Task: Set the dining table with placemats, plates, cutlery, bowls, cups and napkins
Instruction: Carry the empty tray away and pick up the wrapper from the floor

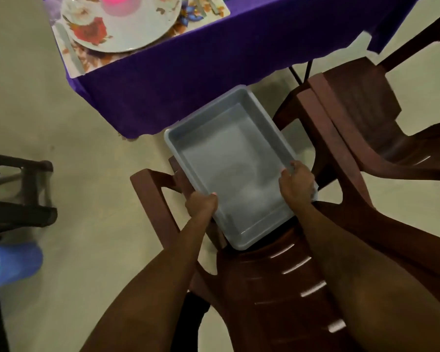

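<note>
A grey plastic tub point(229, 138), with nothing inside it, sits over the seat of a brown plastic chair point(285, 275). My left hand point(201, 204) grips the tub's near left rim and my right hand point(296, 184) grips its right rim, thumbs over the edge. At the top left, a table with a purple cloth point(188, 72) carries a floral placemat point(87, 57), a white plate with red flowers point(122, 24), a pink cup or bowl point(114, 1) on the plate, and cutlery point(70, 50) beside the plate.
A second brown plastic chair point(366, 118) stands at the right, close to the tub. A dark stool or chair point(23, 196) is at the left edge. A blue object with a green label point(8, 265) lies at the lower left. The floor is pale tile.
</note>
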A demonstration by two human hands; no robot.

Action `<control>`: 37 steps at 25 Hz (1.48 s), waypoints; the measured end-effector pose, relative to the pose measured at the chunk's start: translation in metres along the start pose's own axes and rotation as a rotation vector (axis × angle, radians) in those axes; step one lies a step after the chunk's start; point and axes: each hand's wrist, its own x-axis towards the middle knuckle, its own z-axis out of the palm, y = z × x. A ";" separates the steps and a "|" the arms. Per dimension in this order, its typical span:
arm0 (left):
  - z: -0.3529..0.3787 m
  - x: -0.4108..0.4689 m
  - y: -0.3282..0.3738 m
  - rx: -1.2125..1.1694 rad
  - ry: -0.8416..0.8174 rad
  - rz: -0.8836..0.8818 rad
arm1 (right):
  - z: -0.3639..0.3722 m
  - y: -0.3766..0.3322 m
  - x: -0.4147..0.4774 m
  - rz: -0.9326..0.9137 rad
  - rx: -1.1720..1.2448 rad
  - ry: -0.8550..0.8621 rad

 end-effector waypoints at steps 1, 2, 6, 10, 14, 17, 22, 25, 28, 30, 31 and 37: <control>0.003 0.006 -0.001 0.015 0.030 -0.014 | 0.007 0.007 0.012 -0.066 -0.013 0.004; 0.004 0.011 -0.002 0.018 0.046 -0.024 | 0.013 0.014 0.022 -0.113 -0.034 0.007; 0.011 0.022 -0.009 -0.051 0.004 -0.088 | 0.037 0.028 0.050 -0.113 -0.135 -0.061; 0.018 0.033 -0.015 0.008 -0.074 -0.083 | 0.051 0.038 0.062 -0.140 -0.357 -0.083; 0.012 0.033 -0.016 -0.017 -0.048 -0.098 | 0.045 0.039 0.076 -0.066 -0.307 -0.115; -0.005 0.023 -0.015 -0.005 -0.005 -0.142 | 0.028 0.024 0.066 -0.097 -0.320 -0.119; -0.054 -0.018 0.015 -0.086 -0.039 -0.083 | -0.023 -0.014 0.039 -0.125 -0.332 -0.038; -0.095 -0.047 0.039 -0.101 -0.056 -0.011 | -0.061 -0.038 0.022 -0.159 -0.277 0.004; -0.144 -0.074 0.051 -0.131 -0.013 0.028 | -0.090 -0.066 -0.010 -0.229 -0.233 0.032; -0.177 -0.088 0.052 -0.136 0.036 0.074 | -0.101 -0.086 -0.029 -0.267 -0.210 0.036; -0.194 -0.094 0.049 -0.127 0.039 0.085 | -0.103 -0.098 -0.041 -0.295 -0.194 0.034; -0.293 -0.108 -0.010 -0.154 0.106 0.063 | -0.081 -0.161 -0.124 -0.376 -0.082 0.021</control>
